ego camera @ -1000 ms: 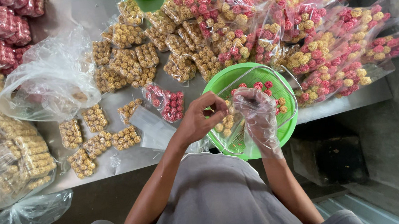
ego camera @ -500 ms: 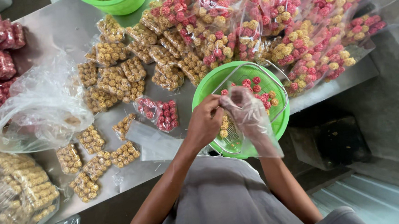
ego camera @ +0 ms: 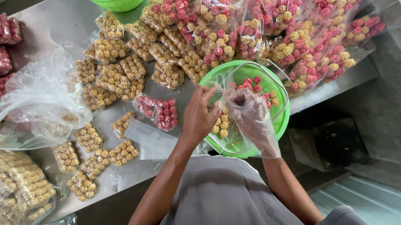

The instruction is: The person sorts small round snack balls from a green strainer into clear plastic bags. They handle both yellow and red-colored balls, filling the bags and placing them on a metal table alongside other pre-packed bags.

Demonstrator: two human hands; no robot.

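L hand (ego camera: 199, 115): bare, fingers curled, pinching the rim of a clear plastic bag (ego camera: 253, 123) over the basket.
R hand (ego camera: 250, 116): inside that bag, fingers bunched, wrist bent down.
Bag: thin, see-thru, crinkled.
Green basket (ego camera: 283, 121): at bench (ego camera: 58, 28) edge, few pink & yellow balls (ego camera: 250, 83) inside.
Beyond: packed candy bags (ego camera: 232, 30) piled.

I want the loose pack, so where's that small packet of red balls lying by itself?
In the head view the small red packet lies on the metal table, just beside the left hand.
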